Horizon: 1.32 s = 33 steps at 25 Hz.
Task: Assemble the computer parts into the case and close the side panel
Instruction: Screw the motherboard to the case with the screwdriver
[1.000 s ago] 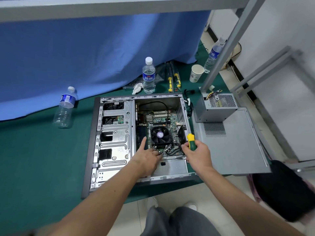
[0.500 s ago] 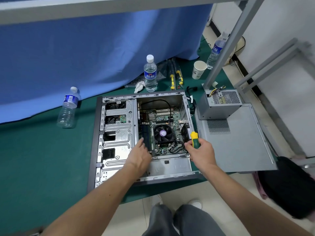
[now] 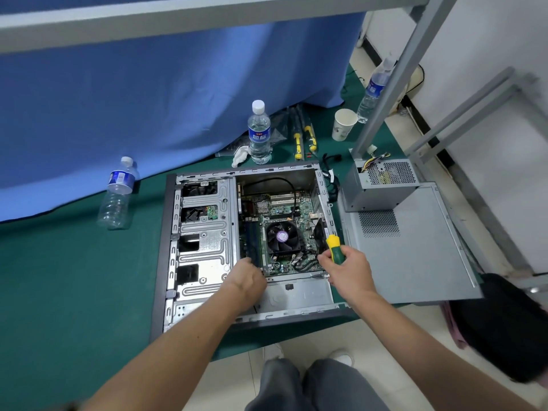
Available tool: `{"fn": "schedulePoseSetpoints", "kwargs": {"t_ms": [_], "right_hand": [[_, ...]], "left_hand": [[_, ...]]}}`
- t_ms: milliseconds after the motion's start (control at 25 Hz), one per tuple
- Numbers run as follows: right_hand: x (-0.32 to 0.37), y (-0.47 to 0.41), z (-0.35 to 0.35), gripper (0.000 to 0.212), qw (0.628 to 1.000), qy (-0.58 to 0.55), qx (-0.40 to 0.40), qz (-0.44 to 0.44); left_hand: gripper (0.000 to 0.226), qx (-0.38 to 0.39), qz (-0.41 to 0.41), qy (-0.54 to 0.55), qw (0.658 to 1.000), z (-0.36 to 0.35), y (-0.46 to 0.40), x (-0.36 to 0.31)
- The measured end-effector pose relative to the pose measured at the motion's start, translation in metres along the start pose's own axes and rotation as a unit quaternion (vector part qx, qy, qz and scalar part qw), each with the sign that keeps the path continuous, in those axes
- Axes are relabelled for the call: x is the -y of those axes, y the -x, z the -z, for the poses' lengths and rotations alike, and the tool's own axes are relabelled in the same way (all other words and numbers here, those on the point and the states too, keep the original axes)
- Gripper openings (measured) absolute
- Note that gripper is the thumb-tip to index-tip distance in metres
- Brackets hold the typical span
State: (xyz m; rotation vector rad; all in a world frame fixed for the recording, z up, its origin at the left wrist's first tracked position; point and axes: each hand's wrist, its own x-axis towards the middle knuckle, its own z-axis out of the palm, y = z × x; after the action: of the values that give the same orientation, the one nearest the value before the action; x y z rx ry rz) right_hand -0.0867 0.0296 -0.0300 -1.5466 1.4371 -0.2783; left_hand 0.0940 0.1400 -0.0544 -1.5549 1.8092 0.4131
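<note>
The open computer case (image 3: 204, 241) lies flat on the green mat. Inside it sits the motherboard (image 3: 299, 209) with a black CPU fan (image 3: 281, 236). My left hand (image 3: 246, 280) reaches into the case at the board's lower left corner; its fingertips are hidden, so what they touch I cannot tell. My right hand (image 3: 348, 271) grips a green and yellow screwdriver (image 3: 334, 247) over the board's lower right corner, handle up. The grey side panel (image 3: 415, 250) lies to the right of the case. The power supply (image 3: 382, 185) stands on the panel's far end.
Water bottles stand behind the case (image 3: 259, 133), lie at the left (image 3: 117, 194) and stand at the far right (image 3: 374, 89). A paper cup (image 3: 342, 124) and two yellow-handled tools (image 3: 304, 137) sit behind the case. A black bag (image 3: 504, 324) and metal frame legs are on the right.
My left hand's pointing finger has curled in and the hand sits lower at the board's corner. My right hand keeps hold of the screwdriver in roughly the same spot. The view has shifted slightly.
</note>
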Motion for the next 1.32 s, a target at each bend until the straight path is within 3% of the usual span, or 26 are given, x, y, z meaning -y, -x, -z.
{"fn": "schedulePoseSetpoints", "kwargs": {"t_ms": [160,240,320,400,440,720,960,1000,1080,1160,1240,1320], "right_hand": [[0.008,0.006,0.004,0.01,0.999,-0.02,0.031,0.01],[0.014,0.01,0.004,0.008,0.995,-0.075,0.063,-0.005],[0.021,0.014,0.004,0.013,0.986,-0.128,0.104,-0.017],[0.028,0.018,0.002,0.017,0.978,-0.146,0.145,-0.017],[0.032,0.02,0.001,0.017,0.975,-0.147,0.164,-0.016],[0.042,0.019,0.01,0.025,0.945,-0.168,0.273,-0.057],[0.041,0.023,0.025,0.018,0.924,-0.219,0.303,-0.079],[0.042,0.024,0.027,0.02,0.923,-0.224,0.304,-0.076],[0.043,0.024,0.033,0.025,0.927,-0.22,0.299,-0.057],[0.046,0.02,0.042,0.033,0.958,-0.121,0.259,0.019],[0.041,0.012,0.052,0.042,0.969,0.097,0.178,0.144],[0.036,0.007,0.062,0.04,0.923,0.276,0.12,0.239]], "left_hand": [[0.029,-0.064,0.023,0.122,0.99,-0.003,0.011,-0.006],[0.023,-0.144,0.05,0.292,0.944,0.003,0.019,-0.011],[0.02,-0.23,0.1,0.54,0.803,0.014,0.03,-0.015],[0.024,-0.257,0.084,0.703,0.658,0.026,0.037,-0.018],[0.025,-0.269,0.062,0.729,0.626,0.032,0.039,-0.018],[0.016,-0.349,0.051,0.747,0.564,0.05,0.052,-0.025],[0.014,-0.385,0.044,0.711,0.587,0.058,0.049,-0.032],[0.014,-0.38,0.046,0.726,0.572,0.06,0.048,-0.035],[0.012,-0.366,0.06,0.794,0.482,0.063,0.047,-0.039],[0.01,-0.357,0.093,0.837,0.404,0.064,0.046,-0.035],[0.01,-0.359,0.113,0.842,0.387,0.06,0.047,-0.025],[0.01,-0.363,0.118,0.84,0.386,0.055,0.05,-0.018]]}}
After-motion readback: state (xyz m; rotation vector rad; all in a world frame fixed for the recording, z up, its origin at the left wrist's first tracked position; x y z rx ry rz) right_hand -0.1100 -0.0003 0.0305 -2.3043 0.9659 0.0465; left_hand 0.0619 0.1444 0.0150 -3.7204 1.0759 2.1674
